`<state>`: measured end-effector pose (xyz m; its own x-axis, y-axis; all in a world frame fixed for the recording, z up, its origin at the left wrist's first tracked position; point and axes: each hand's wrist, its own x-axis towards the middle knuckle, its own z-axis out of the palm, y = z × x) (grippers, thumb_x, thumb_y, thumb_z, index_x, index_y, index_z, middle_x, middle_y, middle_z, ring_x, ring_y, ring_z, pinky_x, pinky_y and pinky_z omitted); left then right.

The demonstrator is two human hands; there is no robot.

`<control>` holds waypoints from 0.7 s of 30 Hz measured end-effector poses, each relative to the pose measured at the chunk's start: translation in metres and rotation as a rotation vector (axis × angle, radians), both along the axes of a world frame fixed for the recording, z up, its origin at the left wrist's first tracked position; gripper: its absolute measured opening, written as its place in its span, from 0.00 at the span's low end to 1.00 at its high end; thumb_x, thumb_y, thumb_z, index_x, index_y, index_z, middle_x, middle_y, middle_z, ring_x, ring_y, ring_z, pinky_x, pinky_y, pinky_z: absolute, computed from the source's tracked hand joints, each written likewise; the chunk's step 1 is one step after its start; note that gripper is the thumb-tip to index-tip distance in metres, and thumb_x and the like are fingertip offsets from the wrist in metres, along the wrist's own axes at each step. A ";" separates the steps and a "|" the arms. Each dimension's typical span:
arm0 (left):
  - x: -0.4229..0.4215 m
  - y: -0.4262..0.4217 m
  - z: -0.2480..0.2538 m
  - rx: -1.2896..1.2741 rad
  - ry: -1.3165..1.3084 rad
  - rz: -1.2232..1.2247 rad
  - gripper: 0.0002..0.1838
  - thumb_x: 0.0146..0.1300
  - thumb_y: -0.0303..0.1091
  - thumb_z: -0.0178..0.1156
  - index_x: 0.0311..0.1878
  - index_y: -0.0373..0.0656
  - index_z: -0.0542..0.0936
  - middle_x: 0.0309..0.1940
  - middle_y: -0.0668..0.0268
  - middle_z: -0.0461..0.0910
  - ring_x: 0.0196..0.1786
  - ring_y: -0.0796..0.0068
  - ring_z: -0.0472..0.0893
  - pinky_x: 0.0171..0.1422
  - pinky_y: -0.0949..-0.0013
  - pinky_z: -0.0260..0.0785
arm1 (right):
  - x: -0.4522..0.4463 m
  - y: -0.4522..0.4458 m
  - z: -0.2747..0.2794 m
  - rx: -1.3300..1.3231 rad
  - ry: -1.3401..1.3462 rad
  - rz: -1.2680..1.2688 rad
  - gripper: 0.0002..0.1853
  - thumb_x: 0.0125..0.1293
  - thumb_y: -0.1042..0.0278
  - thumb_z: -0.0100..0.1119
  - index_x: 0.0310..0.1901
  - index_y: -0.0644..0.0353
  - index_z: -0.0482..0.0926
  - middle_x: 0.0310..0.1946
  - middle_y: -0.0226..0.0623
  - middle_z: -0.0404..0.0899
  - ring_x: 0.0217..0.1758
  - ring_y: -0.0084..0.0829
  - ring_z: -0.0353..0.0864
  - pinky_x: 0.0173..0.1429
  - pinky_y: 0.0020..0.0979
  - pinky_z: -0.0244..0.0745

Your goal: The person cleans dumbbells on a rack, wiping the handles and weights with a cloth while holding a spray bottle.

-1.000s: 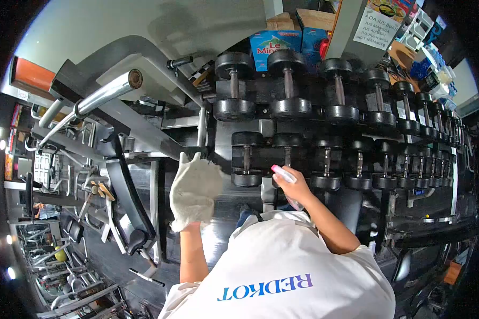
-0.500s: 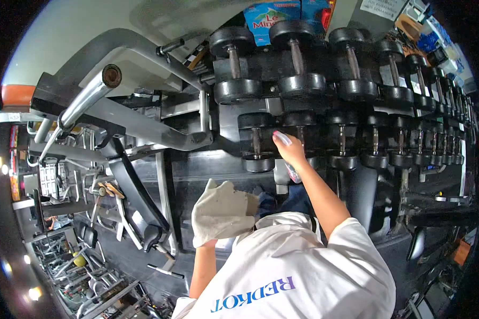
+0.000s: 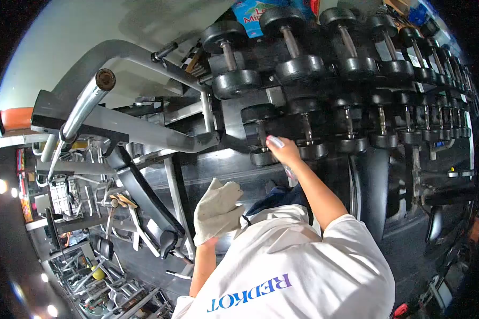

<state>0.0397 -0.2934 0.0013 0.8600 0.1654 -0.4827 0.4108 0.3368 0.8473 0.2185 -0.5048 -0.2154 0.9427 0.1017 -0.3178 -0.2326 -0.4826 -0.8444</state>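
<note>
A pale cloth [image 3: 217, 210] covers my left hand [image 3: 211, 242] like a mitt, hiding its fingers; only the wrist shows below it. My right hand [image 3: 285, 152] is closed round a spray bottle [image 3: 275, 141] with a white and pink top, and part of its clear body shows beneath the hand. This hand is in front of the lower row of dumbbells, nearest to the leftmost dumbbell [image 3: 261, 130] of that row. The cloth is lower and further left, apart from the rack.
An upper row of black dumbbells [image 3: 290, 42] runs along the rack. A grey machine frame [image 3: 143, 125] with a metal bar [image 3: 86, 106] stands on the left, above a black padded bench [image 3: 149, 194]. A blue box [image 3: 250, 16] is behind the rack.
The view has shifted, with the rack now higher in the picture. The cloth-covered hand has moved right and down, closer to my body. The bottle remains in my right hand, by the leftmost lower dumbbells.
</note>
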 end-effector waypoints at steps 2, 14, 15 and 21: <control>0.001 0.002 -0.006 -0.175 0.054 0.086 0.32 0.59 0.28 0.65 0.66 0.34 0.68 0.60 0.59 0.76 0.55 0.70 0.79 0.59 0.66 0.73 | -0.026 0.002 0.008 -0.045 0.080 0.068 0.27 0.62 0.33 0.53 0.44 0.48 0.84 0.41 0.44 0.85 0.47 0.50 0.83 0.50 0.45 0.77; 0.016 0.005 -0.088 -0.200 0.197 0.158 0.22 0.60 0.39 0.61 0.57 0.44 0.74 0.48 0.64 0.78 0.51 0.63 0.78 0.58 0.56 0.70 | -0.087 -0.012 -0.016 -0.154 0.098 0.134 0.23 0.63 0.38 0.55 0.46 0.47 0.84 0.38 0.45 0.84 0.45 0.50 0.83 0.48 0.48 0.76; 0.025 0.001 -0.089 -0.204 0.216 0.139 0.22 0.59 0.41 0.62 0.56 0.44 0.75 0.47 0.64 0.78 0.50 0.62 0.78 0.57 0.55 0.70 | -0.088 -0.016 -0.013 -0.065 0.094 0.115 0.23 0.62 0.38 0.56 0.45 0.49 0.83 0.38 0.45 0.84 0.45 0.51 0.82 0.48 0.47 0.76; 0.058 -0.018 -0.123 -0.194 0.383 0.110 0.21 0.55 0.47 0.64 0.49 0.47 0.78 0.42 0.67 0.78 0.47 0.60 0.77 0.54 0.53 0.69 | -0.098 -0.050 -0.014 -0.022 0.048 0.143 0.26 0.62 0.38 0.58 0.42 0.57 0.82 0.37 0.49 0.83 0.44 0.53 0.82 0.45 0.44 0.76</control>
